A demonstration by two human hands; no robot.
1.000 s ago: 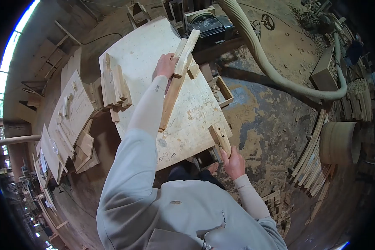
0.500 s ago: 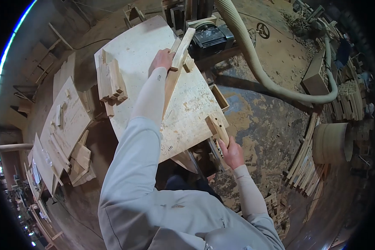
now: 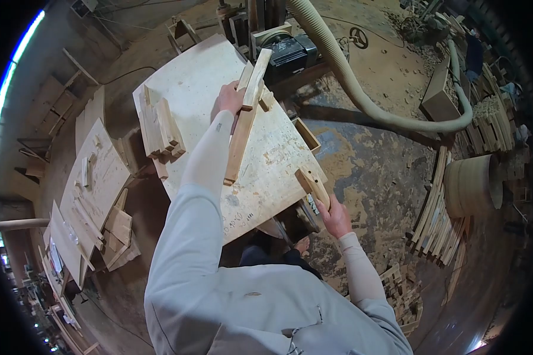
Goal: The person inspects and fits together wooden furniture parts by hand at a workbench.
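My left hand [image 3: 230, 97] is closed around the near edge of a short wooden strip [image 3: 246, 76], its fingertips partly hidden. Against that strip lies a longer pale wooden bar [image 3: 258, 77], slanting across the white tabletop [image 3: 201, 65]. A reddish-brown wooden strip [image 3: 240, 148] runs from under them toward me, beside my left forearm. At the near right corner, my right hand [image 3: 336, 218] grips the end of a wooden piece with dark holes [image 3: 315, 184]. The far end of that piece rests over the table corner.
Stacked wooden blocks [image 3: 163, 130] sit on the table's left side. Beyond the table stands a machine with a black motor [image 3: 290, 53]. A ribbed hose [image 3: 349, 77] curves to the right. Lower left are boards with offcuts [image 3: 100, 160]; at right, a wooden drum [image 3: 471, 186] and stacked slats [image 3: 435, 219].
The view has shifted slightly. My left forearm sits farther left, baring the near end of the reddish-brown strip. Both hands keep their grips.
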